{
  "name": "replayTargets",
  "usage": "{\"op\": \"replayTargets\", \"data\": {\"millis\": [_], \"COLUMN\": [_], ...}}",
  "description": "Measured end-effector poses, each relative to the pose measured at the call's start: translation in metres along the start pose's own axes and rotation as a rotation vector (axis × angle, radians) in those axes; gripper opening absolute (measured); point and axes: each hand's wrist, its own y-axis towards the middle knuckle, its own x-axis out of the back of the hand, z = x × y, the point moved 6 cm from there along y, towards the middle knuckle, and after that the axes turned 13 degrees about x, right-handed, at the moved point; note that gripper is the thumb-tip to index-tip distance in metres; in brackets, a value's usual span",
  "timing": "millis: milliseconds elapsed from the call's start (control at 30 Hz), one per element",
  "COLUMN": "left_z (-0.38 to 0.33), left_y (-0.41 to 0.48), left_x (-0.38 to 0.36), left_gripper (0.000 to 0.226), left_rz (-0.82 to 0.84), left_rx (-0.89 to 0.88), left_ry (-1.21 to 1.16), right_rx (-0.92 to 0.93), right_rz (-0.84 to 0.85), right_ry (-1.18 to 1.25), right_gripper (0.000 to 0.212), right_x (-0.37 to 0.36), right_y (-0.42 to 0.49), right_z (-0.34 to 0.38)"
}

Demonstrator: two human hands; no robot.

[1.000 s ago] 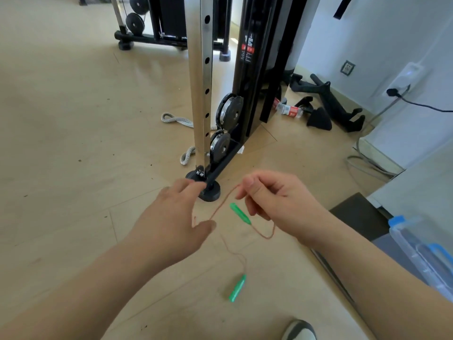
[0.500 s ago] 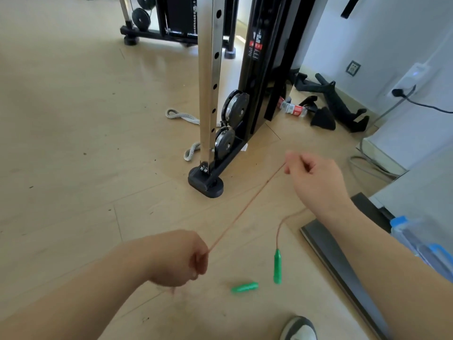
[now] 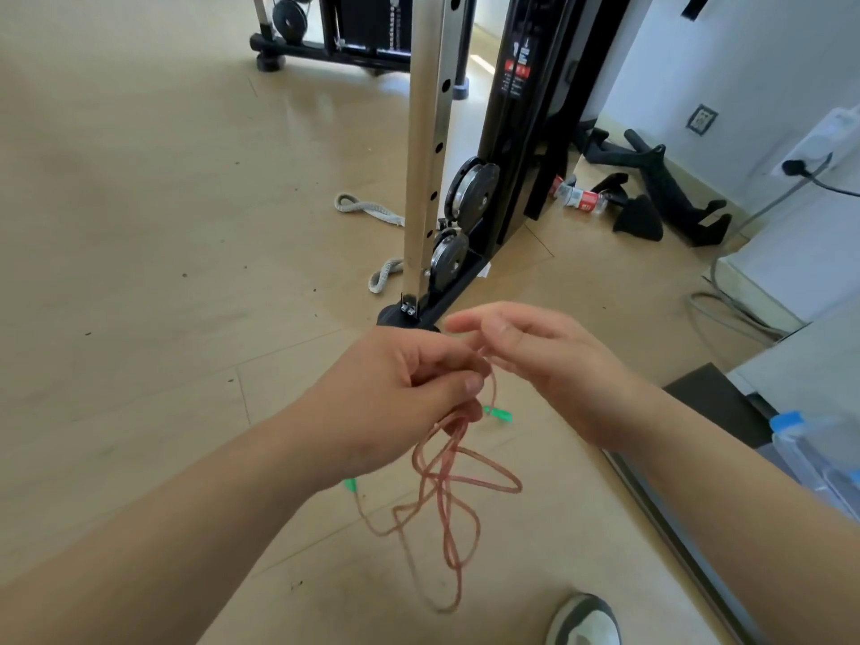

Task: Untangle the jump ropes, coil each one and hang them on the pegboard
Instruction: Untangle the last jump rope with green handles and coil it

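Gathering the jump rope (image 3: pixel 446 486) into loops, we are using the left hand (image 3: pixel 395 402) as the holder. Its grip is closed round the top of the bundle, with the thumb pressing the strands against the curled fingers. Several reddish loops are hanging below it, above the floor (image 3: pixel 139 272). The right hand (image 3: pixel 549 365) is meeting the bundle at its top with loosely curled fingers; whether its grip is actually pinching a strand we cannot tell. One green handle (image 3: pixel 500 415) is dangling just beside the left fingers, and a second green handle (image 3: pixel 350 485) is peeking out under the left wrist.

The loops are hanging unevenly and crossing one another. To do this step well, we judge that we should be feeding each turn at the same length, laying it flat beside the last, and bringing both handles to one end so the coil hangs cleanly later. The pegboard is not showing.

Half a second ago the hands were well apart with a strand stretched taut between them. Now they are almost touching, and the slack is hanging as loops from the left hand.
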Motion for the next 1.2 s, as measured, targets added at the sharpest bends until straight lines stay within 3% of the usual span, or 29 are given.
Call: {"op": "replayTargets", "data": {"millis": [133, 233, 300, 400, 533, 633, 700, 800, 867, 933, 967, 1067, 1200], "left_z": [0.001, 0.015, 0.031, 0.044, 0.039, 0.035, 0.026, 0.012, 0.009, 0.007, 0.008, 0.011, 0.023], "left_y": [0.001, 0.002, 0.002, 0.003, 0.002, -0.004, -0.008, -0.014, -0.016, -0.015, -0.015, -0.012, -0.014], "left_x": [0.005, 0.007, 0.003, 0.006, 0.031, 0.038, 0.03, 0.009, 0.0, -0.001, 0.001, 0.011, 0.016], "left_gripper": [0.014, 0.005, 0.01, 0.016, 0.018, 0.019, 0.019, 0.018, 0.018, 0.022, 0.023, 0.019, 0.038], "left_rz": [-0.058, 0.022, 0.109, 0.085, -0.054, -0.079, -0.071, -0.015, -0.001, -0.029, -0.05, -0.078, 0.09], "left_rx": [-0.025, 0.105, 0.183, 0.225, 0.243, 0.225, 0.167, 0.094, 0.068, 0.053, 0.058, 0.114, 0.259], "left_ry": [0.031, 0.197, 0.45, 0.657, 0.604, 0.411, 0.217, 0.068, 0.032, -0.019, -0.045, -0.048, -0.005], "right_rx": [0.063, 0.107, 0.107, -0.002, -0.277, -0.49, -0.507, -0.276, -0.139, -0.05, -0.021, 0.019, -0.008], "right_rz": [0.039, -0.162, -0.343, -0.567, -0.742, -0.595, -0.449, -0.341, -0.164, 0.016, 0.066, 0.091, -0.154], "right_ry": [-0.401, -0.474, -0.429, -0.455, -0.543, -0.669, -0.693, -0.301, -0.027, 0.063, -0.006, -0.359, -0.451], "right_gripper": [0.036, 0.036, 0.037, 0.038, 0.043, 0.043, 0.034, 0.027, 0.03, 0.039, 0.041, 0.042, 0.032], "right_x": [-0.001, 0.013, 0.029, 0.06, 0.107, 0.122, 0.108, 0.052, 0.009, -0.024, -0.031, -0.02, 0.016], "right_y": [0.003, 0.002, 0.0, -0.008, -0.032, -0.042, -0.036, -0.014, -0.002, -0.001, -0.003, -0.002, -0.002], "right_z": [0.004, 0.005, 0.003, -0.008, -0.045, -0.078, -0.088, -0.057, -0.027, -0.001, 0.007, 0.013, 0.003]}}
